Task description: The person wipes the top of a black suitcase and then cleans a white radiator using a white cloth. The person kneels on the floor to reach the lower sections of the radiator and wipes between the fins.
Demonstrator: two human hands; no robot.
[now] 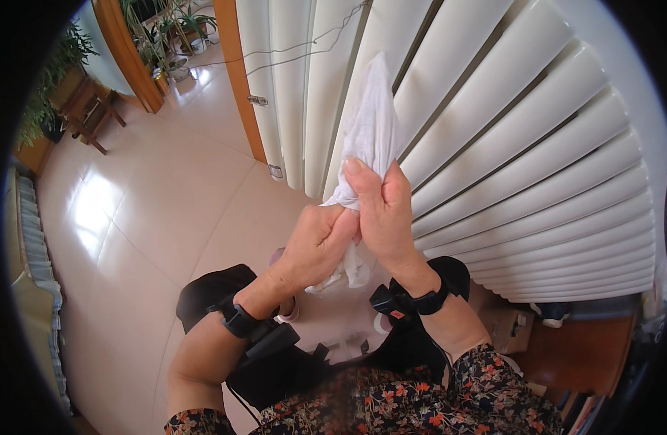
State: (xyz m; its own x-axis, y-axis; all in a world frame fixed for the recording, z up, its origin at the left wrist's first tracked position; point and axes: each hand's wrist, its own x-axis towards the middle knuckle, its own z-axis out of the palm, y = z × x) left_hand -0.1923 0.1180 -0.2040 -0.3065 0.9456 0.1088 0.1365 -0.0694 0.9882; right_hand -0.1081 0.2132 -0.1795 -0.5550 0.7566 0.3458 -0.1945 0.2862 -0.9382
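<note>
A white cloth (pixel 370 128) is bunched between my two hands, in front of a white radiator with rounded vertical columns (pixel 475 141). My left hand (pixel 325 239) grips the lower part of the cloth, and a crumpled end hangs below it. Just above and to the right, my right hand (pixel 385 209) is closed around the middle, its thumb lying on the fabric. The cloth's upper end tapers to a point over the radiator columns. Whether that tip touches the radiator, I cannot tell. Folds inside both fists are hidden.
Thin wires (pixel 311 46) run across the radiator's left columns beside a wooden door frame (pixel 238 81). Potted plants (pixel 189 27) and a small wooden stool (pixel 91 111) stand at the upper left. A cardboard box (pixel 510 329) and a brown wooden surface (pixel 578 353) are at the lower right.
</note>
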